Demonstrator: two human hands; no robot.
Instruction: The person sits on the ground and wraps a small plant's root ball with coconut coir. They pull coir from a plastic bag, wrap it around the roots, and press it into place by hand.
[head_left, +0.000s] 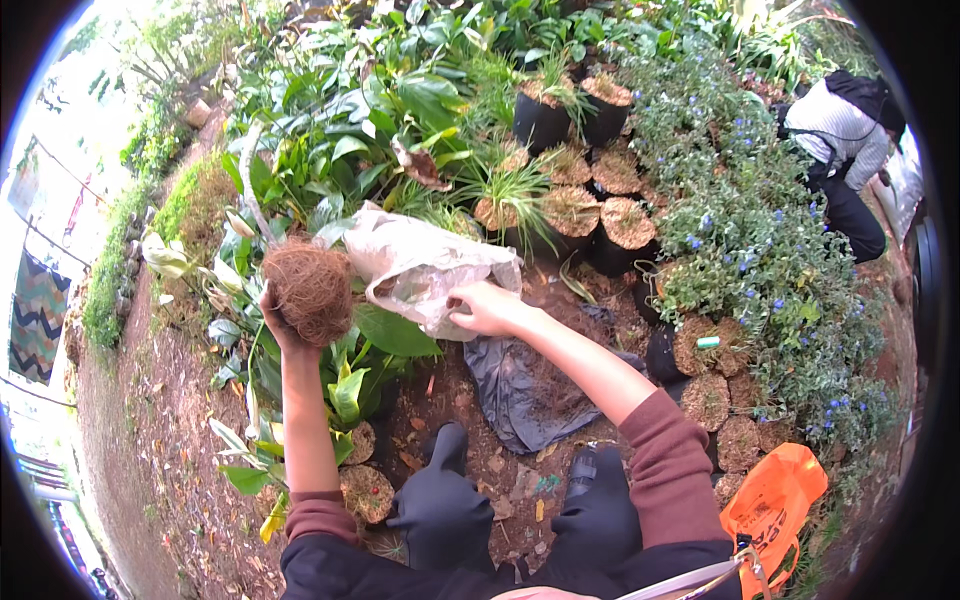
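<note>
My left hand (286, 324) holds up a rounded ball of brown coir-like fibre (309, 289), gripping it from below and its left side. A pale curved stem (251, 180) rises just behind the ball; whether the two are joined is unclear. My right hand (484, 309) is at the open mouth of a crumpled white plastic bag (431, 251), fingers curled against its near side. Whether they pinch the plastic cannot be made out. Below that hand, a black plastic sheet or bag (499, 397) lies on the soil with loose brown fibre (559, 382) on it.
Broad-leaved plants (405, 97) crowd the left and far side. Black grow bags (541, 120) topped with chips stand ahead and right, beside blue-flowered shrubs (750, 225). An orange bag (776, 502) lies lower right. Another person (840, 142) bends at the far right.
</note>
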